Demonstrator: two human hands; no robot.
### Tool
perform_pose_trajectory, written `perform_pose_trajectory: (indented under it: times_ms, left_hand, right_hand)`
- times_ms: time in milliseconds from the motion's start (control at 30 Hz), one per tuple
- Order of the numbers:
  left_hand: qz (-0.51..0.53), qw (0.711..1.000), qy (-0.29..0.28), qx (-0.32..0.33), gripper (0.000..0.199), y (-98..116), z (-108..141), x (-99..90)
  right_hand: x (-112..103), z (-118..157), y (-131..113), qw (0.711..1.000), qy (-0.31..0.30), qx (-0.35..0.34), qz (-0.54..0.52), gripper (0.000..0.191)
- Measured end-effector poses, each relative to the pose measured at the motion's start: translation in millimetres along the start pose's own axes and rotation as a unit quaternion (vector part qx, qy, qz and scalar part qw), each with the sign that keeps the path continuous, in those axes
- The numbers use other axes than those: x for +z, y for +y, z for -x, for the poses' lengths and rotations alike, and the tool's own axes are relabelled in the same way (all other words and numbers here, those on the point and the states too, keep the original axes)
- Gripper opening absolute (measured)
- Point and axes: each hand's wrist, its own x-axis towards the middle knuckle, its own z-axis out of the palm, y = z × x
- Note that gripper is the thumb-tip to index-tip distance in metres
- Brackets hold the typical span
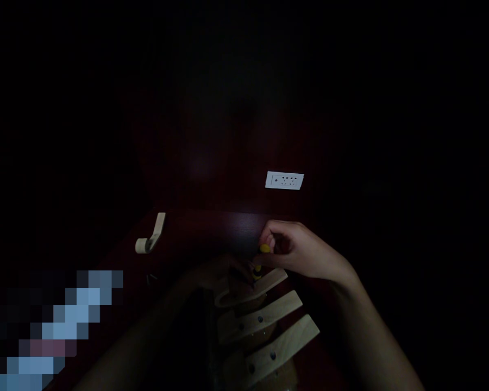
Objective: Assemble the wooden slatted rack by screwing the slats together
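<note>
My right hand (283,244) is closed round a small screwdriver with a yellow handle (264,248), held upright over the farthest of three pale wooden hooks. That hook (271,283) lies under the tool. My left hand (228,271) is in deep shadow beside the tool's lower end; its fingers are too dark to make out. Nearer to me are the middle hook (277,313) and the nearest hook (287,347), each with two dark screw holes or screw heads. All three sit on a brownish board that is partly hidden.
One loose wooden hook (158,231) lies at the left on the dark red table (199,222). Small metallic pieces (151,279) are near it. A white socket panel (284,180) is on the wall behind. A pixelated patch covers the lower left.
</note>
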Motion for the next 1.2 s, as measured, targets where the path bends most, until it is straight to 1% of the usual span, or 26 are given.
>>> perform_pose_trajectory:
  times_ms: [133,333,467,533,633,800,900,1067,1200]
  left_hand:
    - [0.000,1.000,-0.003,-0.004,0.018,4.4,0.5,0.2]
    - [0.013,1.000,0.006,-0.007,0.018,1.6,0.4,0.0]
    - [0.023,1.000,0.014,-0.013,0.015,-2.9,-3.6,1.7]
    - [0.027,0.999,0.015,-0.018,0.015,-4.2,-4.8,2.2]
    - [0.031,0.999,0.015,-0.020,0.016,-4.1,-4.0,1.8]
    - [0.033,0.999,0.017,-0.019,0.018,-2.1,-1.5,0.7]
    - [0.036,0.999,0.019,-0.022,0.018,-3.1,-2.5,1.7]
    - [0.031,0.999,0.017,-0.016,0.013,-6.2,-3.0,1.4]
    - [0.026,1.000,0.007,-0.003,0.016,-6.5,-1.3,-1.4]
  right_hand:
    - [-0.3,0.1,0.4,1.000,-0.008,0.004,0.015,0.021]
    - [-3.7,5.6,0.3,0.999,-0.051,-0.002,0.010,0.020]
    - [-5.3,7.7,-1.4,0.998,-0.066,-0.014,0.016,0.027]
    - [-6.0,7.4,-2.4,0.997,-0.075,-0.013,0.007,0.030]
    - [-6.6,5.8,-3.4,0.996,-0.085,-0.012,-0.020,0.027]
    - [-6.2,4.8,-1.8,0.997,-0.069,-0.017,-0.025,0.020]
    - [-4.3,4.7,1.5,0.998,-0.056,-0.010,-0.020,0.017]
    - [-0.6,3.2,4.2,0.999,-0.032,0.000,-0.022,0.018]
    - [-1.1,3.4,2.1,0.999,-0.046,-0.003,-0.012,0.020]
